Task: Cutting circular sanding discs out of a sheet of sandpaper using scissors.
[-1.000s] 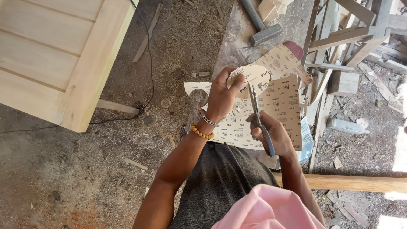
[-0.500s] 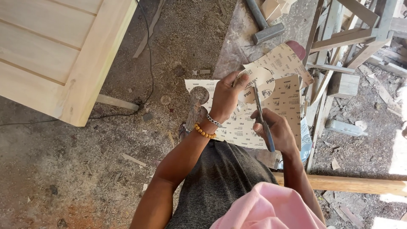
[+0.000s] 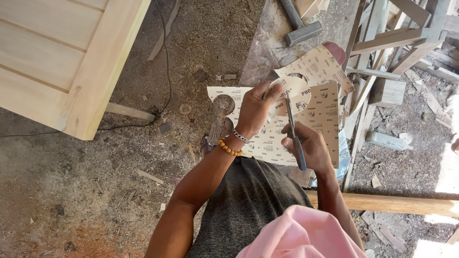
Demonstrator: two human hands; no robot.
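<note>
Frame centre: left hand (image 3: 253, 112) pinches sandpaper sheet (image 3: 306, 102); right hand (image 3: 308, 145) grips scissors (image 3: 294, 131) cutting it; hammer (image 3: 299, 24) lies top.

A pale wooden panel (image 3: 57, 62) and hammer (image 3: 299, 24) (sawdust (image 3: 191, 71) everywhere).

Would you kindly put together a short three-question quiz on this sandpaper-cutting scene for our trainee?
1. True or false: the right hand holds the scissors.
2. What does the left hand pinch? A) the hammer B) a rounded sandpaper piece C) a cable
3. Fill in: the wooden panel lies to the person's ____.

Key: 1 true; 2 B; 3 left.
</note>
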